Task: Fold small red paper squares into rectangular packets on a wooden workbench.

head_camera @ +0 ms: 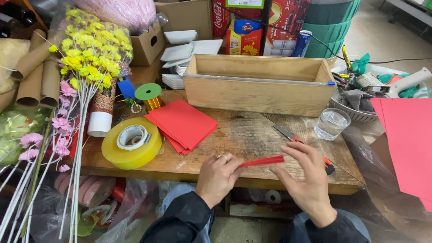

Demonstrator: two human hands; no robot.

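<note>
Cluttered craft bench, scarred wooden tabletop [252, 135]. I hold a folded strip of red paper [263, 161] above the front edge: my left hand [217, 176] pinches its near end, fingers together; my right hand [306, 180] pinches the far end between thumb and fingertips. Stack of red paper sheets [182, 123] lies beyond, yellow tape roll [131, 143] to its left. Utility knife [294, 140], glass of water [331, 123] and long wooden box [258, 83] nearby.

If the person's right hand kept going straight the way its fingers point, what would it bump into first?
The right hand points up and leftward, away from the body. Past the folded red paper strip it pinches, it would probably meet the utility knife lying just beyond its fingertips, then the wooden box. Depth is hard to judge.
</note>
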